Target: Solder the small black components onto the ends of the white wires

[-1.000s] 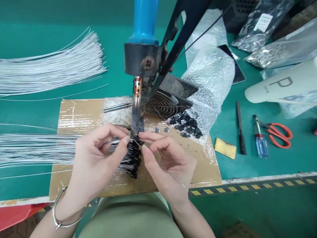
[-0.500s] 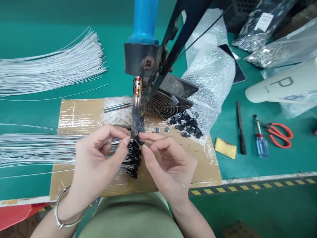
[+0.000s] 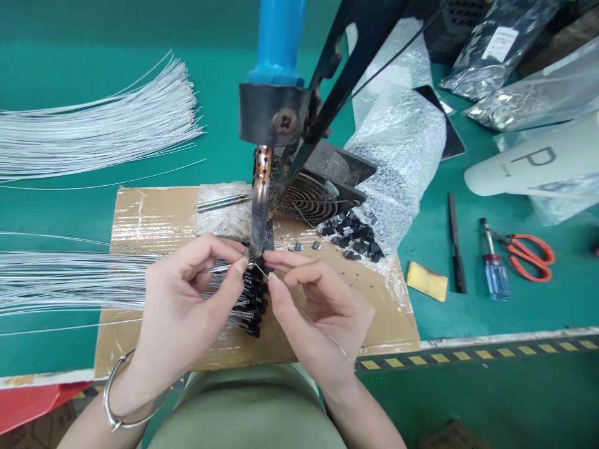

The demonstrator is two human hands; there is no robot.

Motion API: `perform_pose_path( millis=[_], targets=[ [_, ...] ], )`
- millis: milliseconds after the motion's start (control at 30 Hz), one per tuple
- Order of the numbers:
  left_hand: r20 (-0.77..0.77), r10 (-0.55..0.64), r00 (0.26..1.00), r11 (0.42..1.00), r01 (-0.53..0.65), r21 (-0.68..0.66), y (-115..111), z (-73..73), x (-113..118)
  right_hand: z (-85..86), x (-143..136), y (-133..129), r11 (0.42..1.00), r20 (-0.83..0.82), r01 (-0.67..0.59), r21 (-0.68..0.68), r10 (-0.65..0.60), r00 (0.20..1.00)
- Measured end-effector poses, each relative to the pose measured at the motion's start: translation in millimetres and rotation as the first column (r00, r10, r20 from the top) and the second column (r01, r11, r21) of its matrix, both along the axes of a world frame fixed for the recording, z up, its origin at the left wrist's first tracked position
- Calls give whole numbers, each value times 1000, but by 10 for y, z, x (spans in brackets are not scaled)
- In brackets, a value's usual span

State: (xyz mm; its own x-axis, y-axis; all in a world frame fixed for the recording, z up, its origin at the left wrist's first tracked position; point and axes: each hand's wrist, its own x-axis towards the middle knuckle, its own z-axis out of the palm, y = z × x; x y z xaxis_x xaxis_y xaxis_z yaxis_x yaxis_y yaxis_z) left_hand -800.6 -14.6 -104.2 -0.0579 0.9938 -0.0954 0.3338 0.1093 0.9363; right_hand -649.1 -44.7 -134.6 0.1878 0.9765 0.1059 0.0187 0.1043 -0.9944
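Observation:
A blue-handled soldering iron (image 3: 276,43) hangs clamped in a black stand (image 3: 344,75), its tip pointing down between my hands. Just left of the tip, my left hand (image 3: 194,293) pinches a thin wire (image 3: 219,269) between thumb and fingers. My right hand (image 3: 322,302) holds a strand of solder wire (image 3: 260,270), whose end meets the spot under the tip; its tail runs across the palm. Beneath my fingers lies a row of wires with black connectors (image 3: 253,305). The exact joint at the tip is partly hidden by my fingertips.
A cardboard sheet (image 3: 154,218) covers the green table. Behind the iron stands a round fan (image 3: 309,196), with loose black connectors (image 3: 353,234) beside bubble wrap (image 3: 397,137). White wires (image 3: 103,131) lie left. On the right are a yellow sponge (image 3: 427,281), screwdriver (image 3: 495,268) and orange-handled scissors (image 3: 531,257).
The whole view has shifted very slightly. Both hands keep the same pinch under the soldering iron's tip, with hardly any visible movement.

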Motion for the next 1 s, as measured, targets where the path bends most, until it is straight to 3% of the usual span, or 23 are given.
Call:
perform_pose_path(
  millis=[367, 1000],
  targets=[
    [-41, 45, 998, 999, -46, -5, -20, 20, 10, -10, -9, 15, 1000, -19, -14, 6, 14, 1000],
    [-37, 20, 999, 1000, -20, -6, -21, 26, 0, 3, -22, 30, 1000, 43, 18, 19, -18, 999]
  ],
)
